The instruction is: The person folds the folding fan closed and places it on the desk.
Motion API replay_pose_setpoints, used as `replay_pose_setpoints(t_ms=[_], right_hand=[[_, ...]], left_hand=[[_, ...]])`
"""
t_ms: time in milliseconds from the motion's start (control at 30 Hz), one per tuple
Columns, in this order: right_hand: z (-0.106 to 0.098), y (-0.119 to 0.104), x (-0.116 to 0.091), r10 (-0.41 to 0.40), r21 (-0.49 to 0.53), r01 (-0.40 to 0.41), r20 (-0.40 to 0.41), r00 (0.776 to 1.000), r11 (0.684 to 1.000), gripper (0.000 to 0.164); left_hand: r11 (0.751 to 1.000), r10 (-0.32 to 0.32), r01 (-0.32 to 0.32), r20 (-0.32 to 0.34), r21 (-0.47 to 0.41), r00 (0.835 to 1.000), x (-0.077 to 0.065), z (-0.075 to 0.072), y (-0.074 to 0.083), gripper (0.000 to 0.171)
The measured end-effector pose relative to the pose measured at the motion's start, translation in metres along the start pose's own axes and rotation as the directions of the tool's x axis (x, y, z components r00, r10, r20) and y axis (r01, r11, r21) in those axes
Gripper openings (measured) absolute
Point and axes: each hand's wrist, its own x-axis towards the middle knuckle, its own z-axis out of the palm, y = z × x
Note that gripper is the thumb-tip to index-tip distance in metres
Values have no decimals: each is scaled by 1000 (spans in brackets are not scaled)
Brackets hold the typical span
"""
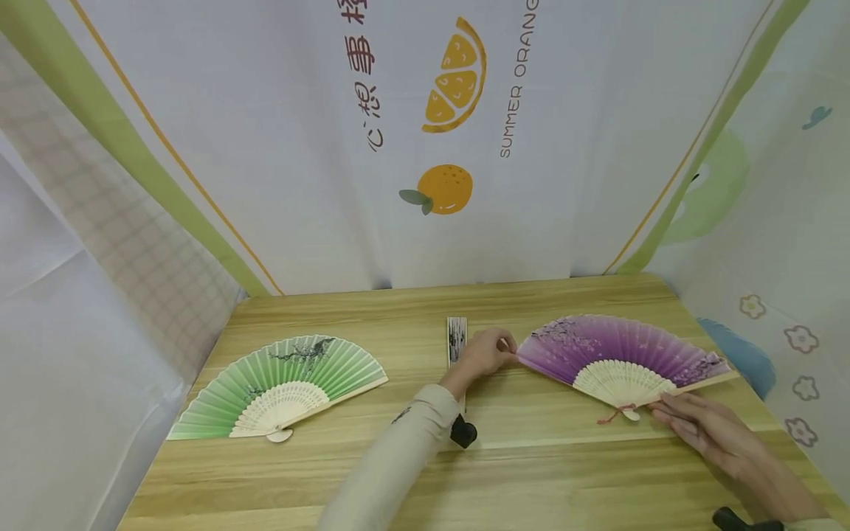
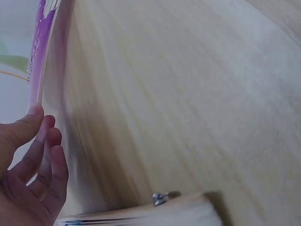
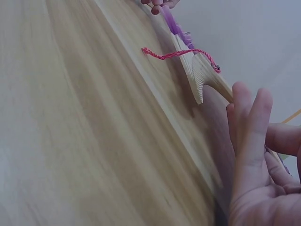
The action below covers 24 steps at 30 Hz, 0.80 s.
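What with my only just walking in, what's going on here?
A person's left grip pinches one end of a spread purple fan; the right grip holds its other end. On the table, a spread green fan lies to the left, and a folded fan lies between the two, partly hidden by the left arm.

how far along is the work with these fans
Looks done: the green pleated fan, spread on the wood-grain table. In hand: the purple pleated fan, spread, held by the left hand and right hand. Left, probably: the narrow black-and-white fan, lying folded.
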Motion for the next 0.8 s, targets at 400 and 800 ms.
replay_pose_setpoints(t_ms=[400,800], right_hand=[[15,1,12,-88,-41,90,68,994,995,32],[42,14,37,-188,-202,175,-46,981,964,17]], left_hand=[[995,72,-72,-2,-72,997,-5,-24,-4,9],[993,66,-73,-89,-88,994,-20,-49,-19,9]])
